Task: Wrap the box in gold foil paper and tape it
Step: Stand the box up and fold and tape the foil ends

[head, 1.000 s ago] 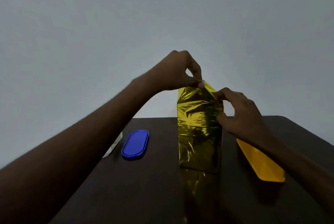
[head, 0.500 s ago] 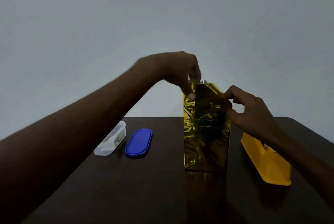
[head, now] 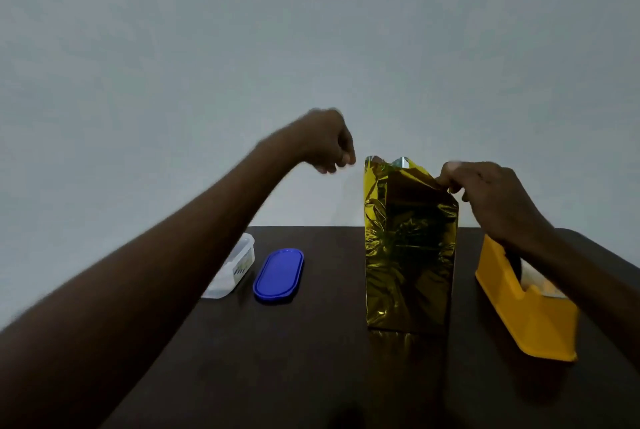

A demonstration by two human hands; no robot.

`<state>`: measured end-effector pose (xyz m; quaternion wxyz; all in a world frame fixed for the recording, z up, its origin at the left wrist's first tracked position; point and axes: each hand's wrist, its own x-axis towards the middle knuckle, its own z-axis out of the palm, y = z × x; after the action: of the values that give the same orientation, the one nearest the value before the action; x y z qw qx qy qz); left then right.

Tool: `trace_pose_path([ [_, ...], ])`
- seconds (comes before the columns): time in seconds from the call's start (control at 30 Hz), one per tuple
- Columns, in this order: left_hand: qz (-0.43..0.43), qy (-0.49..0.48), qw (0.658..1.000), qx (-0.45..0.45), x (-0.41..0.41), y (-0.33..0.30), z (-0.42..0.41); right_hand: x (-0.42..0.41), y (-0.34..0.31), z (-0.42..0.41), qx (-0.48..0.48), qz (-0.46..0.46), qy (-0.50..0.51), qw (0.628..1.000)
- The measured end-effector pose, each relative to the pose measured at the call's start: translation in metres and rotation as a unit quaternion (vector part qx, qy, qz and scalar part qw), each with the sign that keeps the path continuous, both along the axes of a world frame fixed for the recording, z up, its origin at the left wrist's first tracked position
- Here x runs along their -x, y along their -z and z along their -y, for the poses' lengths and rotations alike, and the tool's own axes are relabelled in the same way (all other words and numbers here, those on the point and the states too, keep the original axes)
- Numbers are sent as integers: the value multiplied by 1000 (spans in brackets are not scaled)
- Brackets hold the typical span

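The box wrapped in gold foil paper (head: 410, 248) stands upright in the middle of the dark table (head: 311, 359), its foil sticking up loose above the top. My right hand (head: 491, 200) pinches the foil's upper right corner. My left hand (head: 327, 141) hovers just left of the foil's top, apart from it, its fingers curled and blurred with nothing seen in them. A yellow tape dispenser (head: 526, 307) sits right of the box, partly behind my right forearm.
A blue oval lid (head: 278, 274) lies left of the box. Beside the lid is a clear plastic container (head: 232, 271), partly hidden by my left forearm. A plain grey wall stands behind the table's far edge.
My left hand has let go of the foil's top left edge and drawn away to the left. My right hand keeps its pinch on the right corner. The view has shifted left.
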<state>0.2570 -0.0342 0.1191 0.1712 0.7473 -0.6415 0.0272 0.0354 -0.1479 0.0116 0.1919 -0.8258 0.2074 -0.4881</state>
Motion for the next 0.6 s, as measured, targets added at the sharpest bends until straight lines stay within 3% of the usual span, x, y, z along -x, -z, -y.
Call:
trace_pose_path([
  [0.13,-186,-15,982,9,-5,32,18,-4,-11,4,-15,-47,22,999],
  [0.2,-205,-17,978,32,-2,31,27,-6,-12,4,4,-64,29,998],
  [0.33,-186,-31,982,-17,9,12,45,-6,-10,3,24,-56,14,998],
  [0.43,-105,-31,992,-61,18,6,62,-5,-9,0,37,-54,4,998],
  [0.6,6,13,1000,18,21,-7,70,-3,-11,1,38,-64,5,997],
])
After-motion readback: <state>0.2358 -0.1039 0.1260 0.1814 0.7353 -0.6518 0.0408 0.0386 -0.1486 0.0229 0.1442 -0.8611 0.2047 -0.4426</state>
